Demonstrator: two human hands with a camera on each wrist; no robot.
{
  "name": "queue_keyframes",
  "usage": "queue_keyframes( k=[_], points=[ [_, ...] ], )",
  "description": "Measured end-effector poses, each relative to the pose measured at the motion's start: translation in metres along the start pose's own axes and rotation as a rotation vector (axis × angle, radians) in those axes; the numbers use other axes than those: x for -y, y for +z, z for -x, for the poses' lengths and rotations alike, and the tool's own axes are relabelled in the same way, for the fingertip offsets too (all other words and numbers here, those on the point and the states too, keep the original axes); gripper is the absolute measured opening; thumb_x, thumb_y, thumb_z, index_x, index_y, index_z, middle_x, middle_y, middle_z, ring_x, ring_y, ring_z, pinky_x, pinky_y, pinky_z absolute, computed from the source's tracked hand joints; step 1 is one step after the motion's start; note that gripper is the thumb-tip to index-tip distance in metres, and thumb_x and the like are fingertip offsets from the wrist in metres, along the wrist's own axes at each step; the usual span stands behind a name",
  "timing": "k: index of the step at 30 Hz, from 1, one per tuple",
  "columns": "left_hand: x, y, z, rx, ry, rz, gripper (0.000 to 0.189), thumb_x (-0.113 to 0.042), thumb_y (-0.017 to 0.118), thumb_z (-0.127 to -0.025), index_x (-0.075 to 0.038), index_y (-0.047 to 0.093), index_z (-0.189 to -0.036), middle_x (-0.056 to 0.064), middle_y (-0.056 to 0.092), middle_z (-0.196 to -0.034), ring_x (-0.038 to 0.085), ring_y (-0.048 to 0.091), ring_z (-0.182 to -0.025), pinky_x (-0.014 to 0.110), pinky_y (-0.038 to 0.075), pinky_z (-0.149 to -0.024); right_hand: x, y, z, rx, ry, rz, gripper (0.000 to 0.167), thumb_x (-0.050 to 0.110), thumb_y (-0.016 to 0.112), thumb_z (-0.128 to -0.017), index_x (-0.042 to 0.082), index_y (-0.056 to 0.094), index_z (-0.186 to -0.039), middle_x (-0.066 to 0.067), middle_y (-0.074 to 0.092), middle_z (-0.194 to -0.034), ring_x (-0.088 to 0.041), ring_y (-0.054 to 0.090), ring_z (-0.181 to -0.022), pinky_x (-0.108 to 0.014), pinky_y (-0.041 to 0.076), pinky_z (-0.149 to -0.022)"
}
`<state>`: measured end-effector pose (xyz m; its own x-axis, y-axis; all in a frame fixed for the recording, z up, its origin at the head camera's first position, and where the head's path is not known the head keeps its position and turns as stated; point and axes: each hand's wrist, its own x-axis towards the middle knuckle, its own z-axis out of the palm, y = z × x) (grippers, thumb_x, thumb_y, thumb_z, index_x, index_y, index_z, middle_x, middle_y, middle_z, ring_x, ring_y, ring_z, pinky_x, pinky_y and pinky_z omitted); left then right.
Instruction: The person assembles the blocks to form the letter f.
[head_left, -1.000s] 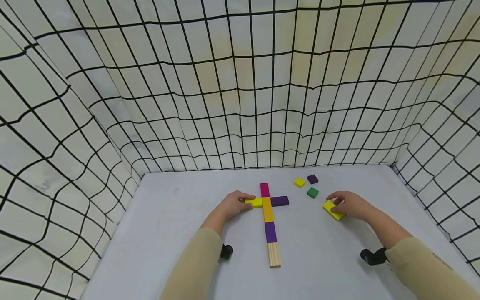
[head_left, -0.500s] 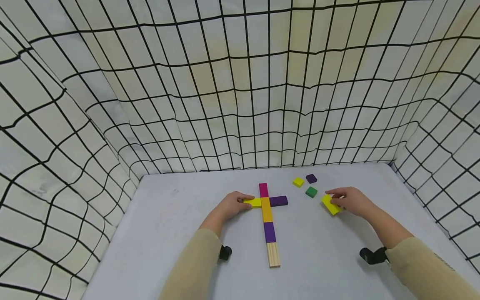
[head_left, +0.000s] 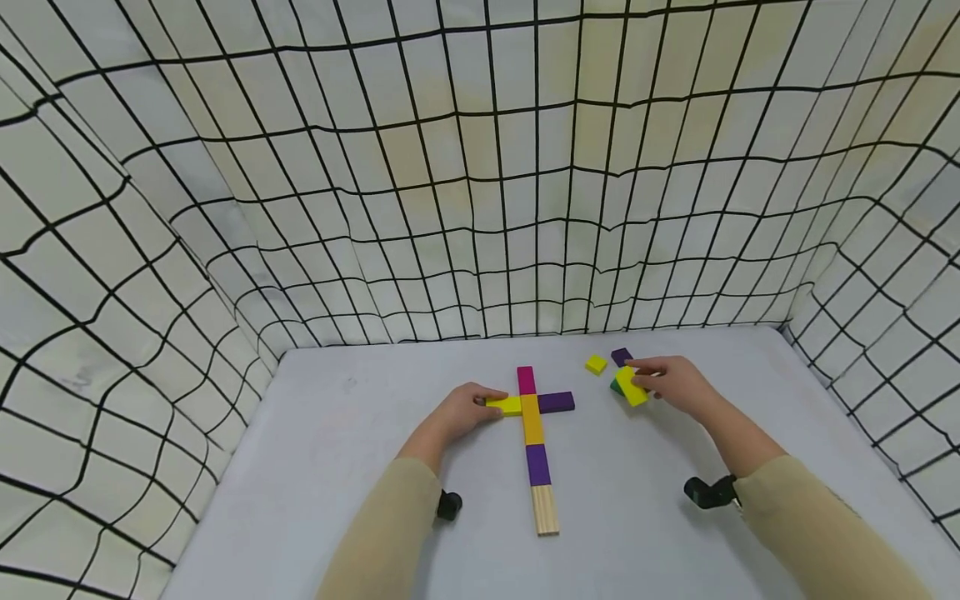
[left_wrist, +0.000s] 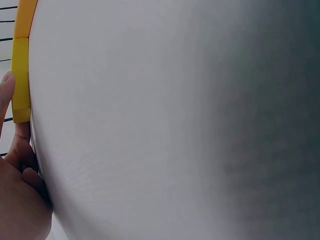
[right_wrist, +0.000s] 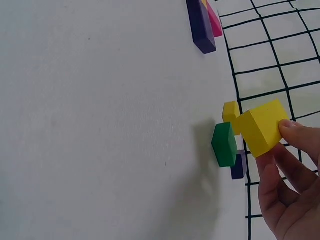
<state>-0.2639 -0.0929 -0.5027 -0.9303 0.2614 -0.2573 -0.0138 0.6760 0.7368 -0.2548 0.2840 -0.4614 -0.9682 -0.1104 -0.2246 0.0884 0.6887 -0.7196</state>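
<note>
My left hand (head_left: 460, 410) pinches the outer end of a yellow block (head_left: 508, 406), which lies against an orange block (head_left: 532, 419) in a cross of blocks on the table. A pink block (head_left: 527, 380) tops the cross and a purple block (head_left: 557, 402) forms its right arm. Below the orange one come another purple block (head_left: 537, 464) and a ridged plain wood piece (head_left: 545, 510). Between thumb and fingers, my right hand (head_left: 675, 385) holds a second yellow block (right_wrist: 264, 127), tilted above the table. In the head view it partly covers a green block (right_wrist: 225, 145).
A small yellow block (head_left: 596, 364) and a dark purple block (head_left: 621, 357) lie on the white table (head_left: 337, 467) near the right hand. Black netting (head_left: 480, 225) over pale walls encloses the table at the back and sides. A black wrist camera (head_left: 708, 493) hangs under the right sleeve.
My right hand has lifted its yellow block and carried it left, over the green block. The left hand stays in place on its own yellow block.
</note>
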Motion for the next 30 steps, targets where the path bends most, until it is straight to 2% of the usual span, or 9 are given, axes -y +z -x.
queue_keyframes(
  k=[10, 15, 23, 30],
  points=[
    [0.001, -0.003, 0.002, 0.000, -0.002, 0.004, 0.030, -0.026, 0.071, -0.093, -0.029, 0.072, -0.123, 0.005, 0.059, -0.128, 0.026, 0.052, -0.111, 0.048, 0.042, -0.104, 0.025, 0.024, -0.029, -0.009, 0.002, -0.118, 0.044, 0.024, 0.062, -0.099, 0.014, 0.057, -0.141, -0.017, 0.057, -0.137, -0.028, 0.054, -0.107, -0.037, 0.052, -0.088],
    [0.002, -0.003, 0.003, -0.005, -0.009, 0.004, 0.030, -0.026, 0.071, -0.093, -0.029, 0.072, -0.123, 0.005, 0.059, -0.128, 0.026, 0.052, -0.111, 0.048, 0.042, -0.104, 0.039, 0.039, -0.044, -0.016, 0.021, -0.164, 0.043, 0.023, 0.063, -0.098, 0.016, 0.058, -0.140, -0.016, 0.062, -0.129, -0.027, 0.059, -0.101, -0.037, 0.053, -0.085],
    [0.002, -0.001, 0.003, 0.002, -0.008, -0.004, 0.030, -0.027, 0.070, -0.093, -0.030, 0.072, -0.123, 0.005, 0.059, -0.128, 0.026, 0.051, -0.111, 0.048, 0.042, -0.103, 0.058, 0.062, -0.059, -0.008, -0.005, -0.112, 0.041, 0.019, 0.064, -0.098, 0.014, 0.060, -0.138, -0.017, 0.062, -0.125, -0.024, 0.059, -0.092, -0.031, 0.054, -0.077],
    [0.000, -0.001, 0.003, 0.000, -0.006, -0.006, 0.030, -0.028, 0.070, -0.093, -0.030, 0.072, -0.122, 0.004, 0.059, -0.127, 0.025, 0.052, -0.110, 0.048, 0.042, -0.103, 0.063, 0.076, -0.072, -0.005, 0.024, -0.061, 0.039, 0.020, 0.063, -0.098, 0.016, 0.061, -0.137, -0.015, 0.065, -0.119, -0.022, 0.058, -0.083, -0.025, 0.052, -0.068]
  ],
)
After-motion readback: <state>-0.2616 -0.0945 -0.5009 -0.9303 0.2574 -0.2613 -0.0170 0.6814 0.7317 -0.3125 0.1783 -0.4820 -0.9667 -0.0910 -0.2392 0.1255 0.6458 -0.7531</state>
